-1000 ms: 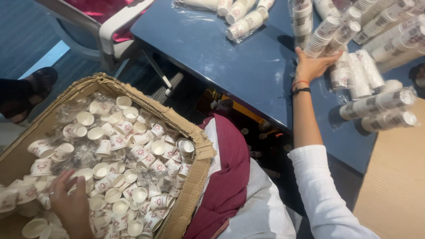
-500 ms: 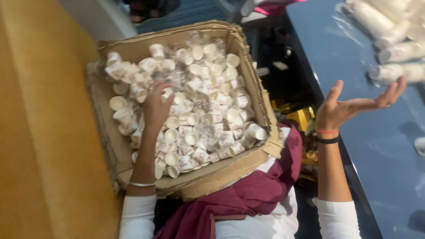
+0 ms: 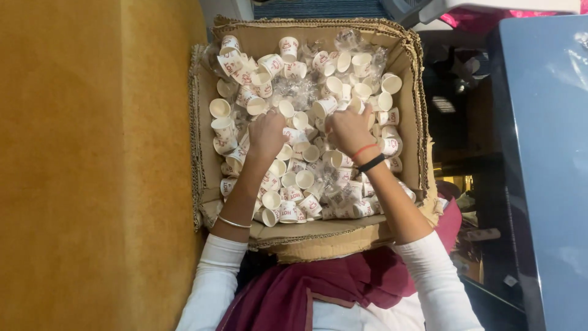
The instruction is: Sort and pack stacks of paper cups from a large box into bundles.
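- The cardboard box sits on your lap, its flaps open, between the mustard surface and the blue table.
- Small paper cups fill the box, loose and jumbled.
- Your 2 hands are deep in the box's middle: left hand curled into the cups, right hand likewise; whether either grips a cup, you cannot tell.

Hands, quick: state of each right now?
Left hand: curled into small white paper cups; grip cannot be told.
Right hand: same, fingers buried.
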